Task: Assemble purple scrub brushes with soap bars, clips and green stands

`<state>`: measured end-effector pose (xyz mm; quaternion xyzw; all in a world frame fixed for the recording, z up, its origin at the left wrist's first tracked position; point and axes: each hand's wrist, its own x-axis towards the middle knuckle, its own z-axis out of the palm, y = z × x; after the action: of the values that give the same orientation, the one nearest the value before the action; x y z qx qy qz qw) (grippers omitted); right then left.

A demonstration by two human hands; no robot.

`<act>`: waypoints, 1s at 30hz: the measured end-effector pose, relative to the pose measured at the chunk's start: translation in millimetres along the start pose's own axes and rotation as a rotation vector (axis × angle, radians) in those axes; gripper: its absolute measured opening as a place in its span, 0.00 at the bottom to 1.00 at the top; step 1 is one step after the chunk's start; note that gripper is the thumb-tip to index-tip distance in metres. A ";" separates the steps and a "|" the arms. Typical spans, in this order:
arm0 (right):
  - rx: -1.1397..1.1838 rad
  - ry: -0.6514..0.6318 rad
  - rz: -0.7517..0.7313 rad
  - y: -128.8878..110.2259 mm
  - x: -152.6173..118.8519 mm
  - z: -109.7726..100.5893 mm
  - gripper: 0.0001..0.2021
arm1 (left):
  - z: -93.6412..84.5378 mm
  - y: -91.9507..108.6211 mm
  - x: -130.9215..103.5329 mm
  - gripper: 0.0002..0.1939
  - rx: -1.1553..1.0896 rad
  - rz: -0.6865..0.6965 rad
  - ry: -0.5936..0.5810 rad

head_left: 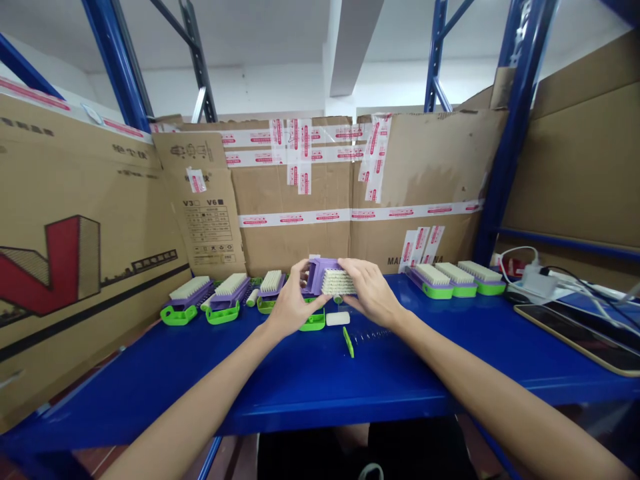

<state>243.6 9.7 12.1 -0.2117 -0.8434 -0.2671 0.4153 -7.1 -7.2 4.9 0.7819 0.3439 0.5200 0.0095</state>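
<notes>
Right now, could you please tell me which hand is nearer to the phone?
The right hand: it is left of the phone, on the purple brush; the left hand is farther left, at the brush's other side.

purple brush body (315, 277), cream bristles (338, 283), green clip (348, 343), blue tabletop (300, 380).

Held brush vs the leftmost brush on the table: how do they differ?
- Support: the held brush is gripped by the left hand and right hand; the leftmost brush rests on the blue table.
- Pose: the held brush's bristles face the camera; the leftmost brush's point up.
- Parts: the leftmost brush shows a green piece at its near end; none is visibly attached to the held brush.

Shared: purple body, pale bristles.
</notes>
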 end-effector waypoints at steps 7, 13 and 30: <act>-0.036 -0.034 -0.034 -4.3 2.6 -3.1 0.43 | -2.8 1.2 3.0 0.44 0.087 0.227 0.056; -0.018 -0.086 -0.010 -5.6 2.7 -5.3 0.41 | -6.3 5.5 3.2 0.39 0.147 0.234 0.050; -0.023 -0.099 -0.033 -5.5 1.1 -2.4 0.44 | -11.5 -3.0 5.9 0.26 0.251 0.291 -0.027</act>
<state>241.2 4.1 12.7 -0.2154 -0.8633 -0.2726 0.3661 -16.8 -5.6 13.9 0.8253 0.2892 0.4583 -0.1587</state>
